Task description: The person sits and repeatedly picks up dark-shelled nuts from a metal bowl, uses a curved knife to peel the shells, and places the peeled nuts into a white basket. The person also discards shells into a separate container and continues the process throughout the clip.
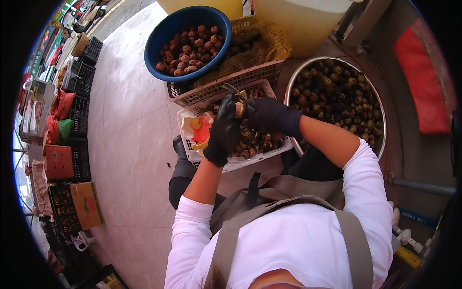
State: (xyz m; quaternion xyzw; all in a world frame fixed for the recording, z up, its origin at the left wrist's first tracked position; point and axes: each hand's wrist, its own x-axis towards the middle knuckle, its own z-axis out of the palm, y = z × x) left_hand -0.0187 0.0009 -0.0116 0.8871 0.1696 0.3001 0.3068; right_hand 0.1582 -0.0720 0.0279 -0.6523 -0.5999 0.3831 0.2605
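Both my hands wear dark gloves and meet above a white plastic crate that holds dark husk pieces. My left hand grips a walnut with its husk partly off. Against the nut, my right hand is closed around something that the glove hides; a thin curved metal tool sticks up between the hands, and I cannot tell which hand holds it. Husk-covered walnuts fill a large steel basin at the right. A blue plastic basin beyond the crate holds husked walnuts.
A larger plastic crate with a yellow mesh bag carries the blue basin. Big pale buckets stand behind it. A red bag and fruit peel lie in the white crate's left end. Black crates and cardboard boxes line the far left.
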